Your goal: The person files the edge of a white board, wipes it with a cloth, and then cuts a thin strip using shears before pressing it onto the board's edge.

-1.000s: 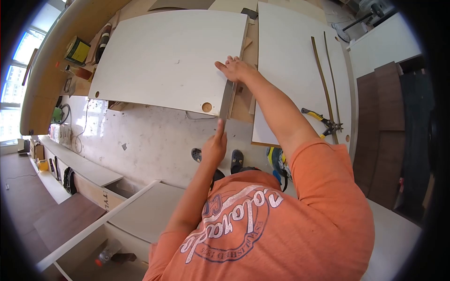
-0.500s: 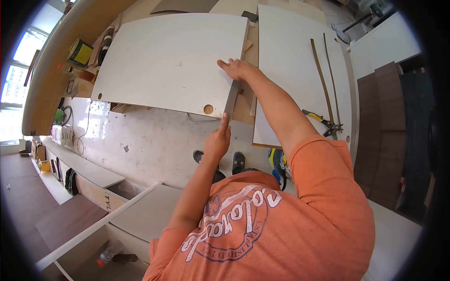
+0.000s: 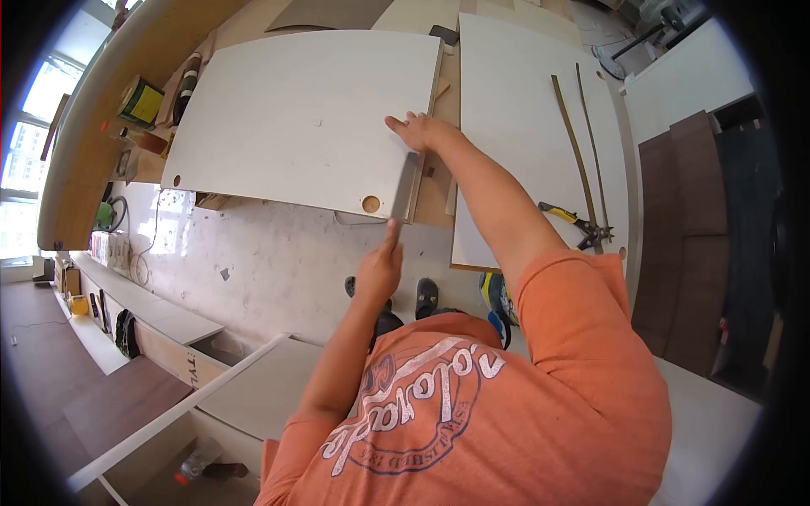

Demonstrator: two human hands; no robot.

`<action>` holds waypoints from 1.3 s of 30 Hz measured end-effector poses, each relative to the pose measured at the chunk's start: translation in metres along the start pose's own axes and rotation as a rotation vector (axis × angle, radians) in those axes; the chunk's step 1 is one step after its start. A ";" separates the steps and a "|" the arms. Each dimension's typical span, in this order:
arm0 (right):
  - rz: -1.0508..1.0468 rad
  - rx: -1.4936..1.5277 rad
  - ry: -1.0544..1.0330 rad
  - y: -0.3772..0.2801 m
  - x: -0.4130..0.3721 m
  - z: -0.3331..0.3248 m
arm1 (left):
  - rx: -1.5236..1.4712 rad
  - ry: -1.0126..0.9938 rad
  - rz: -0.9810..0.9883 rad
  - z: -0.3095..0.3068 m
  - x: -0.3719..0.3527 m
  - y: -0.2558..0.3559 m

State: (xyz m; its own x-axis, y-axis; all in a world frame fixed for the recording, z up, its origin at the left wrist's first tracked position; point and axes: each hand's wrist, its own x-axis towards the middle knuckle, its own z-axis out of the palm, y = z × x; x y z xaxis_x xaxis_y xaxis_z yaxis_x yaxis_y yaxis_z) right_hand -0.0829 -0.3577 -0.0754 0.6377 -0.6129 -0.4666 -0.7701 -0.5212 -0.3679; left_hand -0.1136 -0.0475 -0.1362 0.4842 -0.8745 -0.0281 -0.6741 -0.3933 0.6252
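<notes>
I see the thin grey edging strip (image 3: 402,190) standing along the right-hand edge of the large white rectangular board (image 3: 304,110), just beside the round hole (image 3: 370,203) in its near corner. The right hand (image 3: 419,131) lies flat on the strip's far end with fingers spread, pressing it to the board. The left hand (image 3: 380,268) is closed on the near end, one finger stretched up along it.

My worry is alignment. With only the two ends held, the middle of the strip could bow away or creep off the narrow edge. The board's near side overhangs the workbench, so a hard push there could shift it. The left fingertip runs along a thin edge and could get nicked. The yellow-handled pliers (image 3: 574,221) lie well apart on the second white panel (image 3: 523,126).
</notes>
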 end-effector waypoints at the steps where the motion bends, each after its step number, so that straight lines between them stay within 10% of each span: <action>1: -0.007 0.013 -0.002 -0.001 0.000 0.002 | -0.010 0.011 -0.040 -0.007 -0.020 -0.009; 23: -0.035 -0.001 0.017 0.009 0.011 0.004 | -0.003 -0.124 0.015 -0.004 0.018 0.023; 30: -0.146 -0.212 0.065 0.012 -0.018 0.020 | -0.089 0.099 0.010 -0.057 -0.103 -0.028; 37: -0.338 -0.343 0.215 0.018 -0.081 0.076 | -0.099 0.118 -0.646 -0.102 -0.158 -0.042; 39: -0.388 -0.348 0.206 0.025 -0.104 0.082 | -0.141 0.274 -0.528 -0.088 -0.169 -0.073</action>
State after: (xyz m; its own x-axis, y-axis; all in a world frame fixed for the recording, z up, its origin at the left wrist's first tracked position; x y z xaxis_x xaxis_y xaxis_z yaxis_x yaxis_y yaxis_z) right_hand -0.1699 -0.2579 -0.1019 0.8902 -0.4225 -0.1702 -0.4495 -0.8754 -0.1780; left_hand -0.0975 0.1542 -0.1081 0.8715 -0.4592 -0.1724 -0.2326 -0.6964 0.6790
